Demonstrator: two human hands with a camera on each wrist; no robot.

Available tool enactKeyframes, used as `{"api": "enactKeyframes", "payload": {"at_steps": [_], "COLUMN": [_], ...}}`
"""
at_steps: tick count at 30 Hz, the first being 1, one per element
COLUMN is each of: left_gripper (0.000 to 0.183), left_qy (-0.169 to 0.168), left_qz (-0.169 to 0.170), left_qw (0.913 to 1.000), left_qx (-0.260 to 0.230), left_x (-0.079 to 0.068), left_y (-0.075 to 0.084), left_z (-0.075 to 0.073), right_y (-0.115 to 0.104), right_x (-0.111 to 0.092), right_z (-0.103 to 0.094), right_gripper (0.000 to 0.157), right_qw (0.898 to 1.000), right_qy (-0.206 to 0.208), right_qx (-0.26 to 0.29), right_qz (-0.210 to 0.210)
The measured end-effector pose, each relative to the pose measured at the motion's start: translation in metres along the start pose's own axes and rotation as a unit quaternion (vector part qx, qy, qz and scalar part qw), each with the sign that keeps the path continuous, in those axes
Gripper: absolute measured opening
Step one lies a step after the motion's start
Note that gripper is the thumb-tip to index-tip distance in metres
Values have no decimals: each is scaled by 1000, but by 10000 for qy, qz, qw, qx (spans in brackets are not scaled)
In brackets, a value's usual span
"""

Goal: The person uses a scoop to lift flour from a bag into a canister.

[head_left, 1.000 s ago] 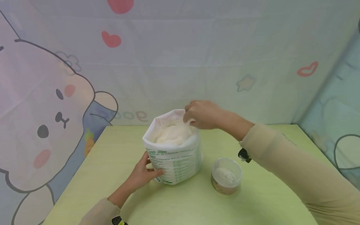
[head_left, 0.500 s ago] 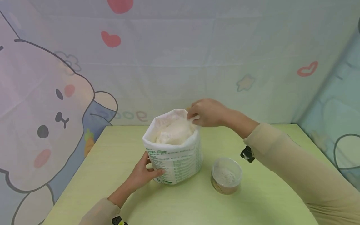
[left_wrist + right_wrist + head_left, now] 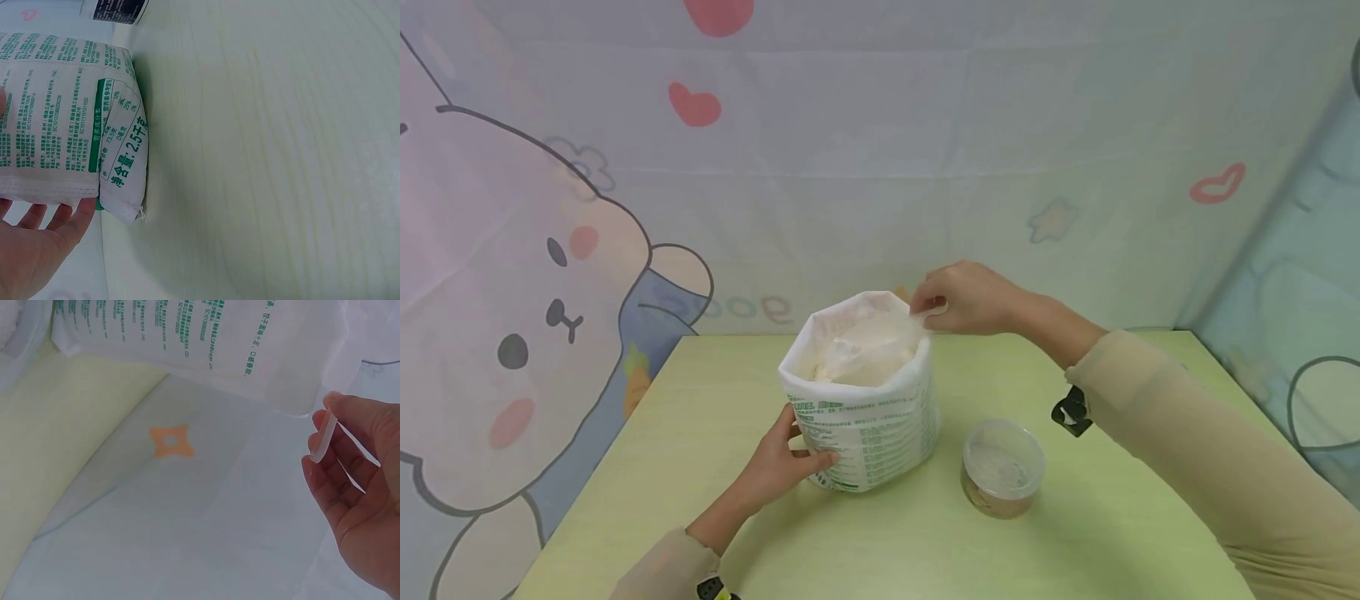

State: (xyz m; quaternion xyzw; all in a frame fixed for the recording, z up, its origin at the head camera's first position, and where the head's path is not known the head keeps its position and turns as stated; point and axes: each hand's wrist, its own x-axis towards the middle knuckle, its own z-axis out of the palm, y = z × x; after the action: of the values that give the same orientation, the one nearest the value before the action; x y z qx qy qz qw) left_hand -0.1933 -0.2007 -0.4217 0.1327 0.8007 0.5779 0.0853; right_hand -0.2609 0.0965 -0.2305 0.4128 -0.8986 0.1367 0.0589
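A white bag (image 3: pixel 872 442) with green print stands upright on the table, its mouth wide and its rim rolled back. White powder like flour (image 3: pixel 835 367) lies inside. My left hand (image 3: pixel 778 467) grips the bag's lower left side, thumb on the printed front; in the left wrist view the fingers (image 3: pixel 75 219) curve along its edge. At the bag's right rim, my right hand (image 3: pixel 966 298) pinches the handle of a translucent plastic scoop (image 3: pixel 887 333), whose bowl is over the powder inside the mouth. The right wrist view shows the pale handle (image 3: pixel 324 439) between thumb and fingers.
A clear round tub (image 3: pixel 1000 503) with some white powder in it stands on the pale green table (image 3: pixel 865 550), to the right of the bag. Behind the table hangs a printed cloth (image 3: pixel 880 150) with hearts and a cartoon animal.
My right hand has shifted right and slightly up, drawing the scoop toward the bag's right rim. My left hand, the bag and the tub have stayed in place.
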Motion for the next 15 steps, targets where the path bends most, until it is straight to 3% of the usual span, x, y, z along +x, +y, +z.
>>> {"api": "enactKeyframes", "payload": {"at_steps": [15], "left_gripper": [75], "left_qy": [36], "left_qz": [-29], "left_qw": [10000], "left_qx": [-3], "left_x": [1], "left_y": [0], "left_z": [1], "right_y": [7], "right_x": [-5], "right_z": [-1], "right_gripper": [13], "right_qw": [9995], "right_qy": [107], "right_qx": [268], "right_qz": [84]}}
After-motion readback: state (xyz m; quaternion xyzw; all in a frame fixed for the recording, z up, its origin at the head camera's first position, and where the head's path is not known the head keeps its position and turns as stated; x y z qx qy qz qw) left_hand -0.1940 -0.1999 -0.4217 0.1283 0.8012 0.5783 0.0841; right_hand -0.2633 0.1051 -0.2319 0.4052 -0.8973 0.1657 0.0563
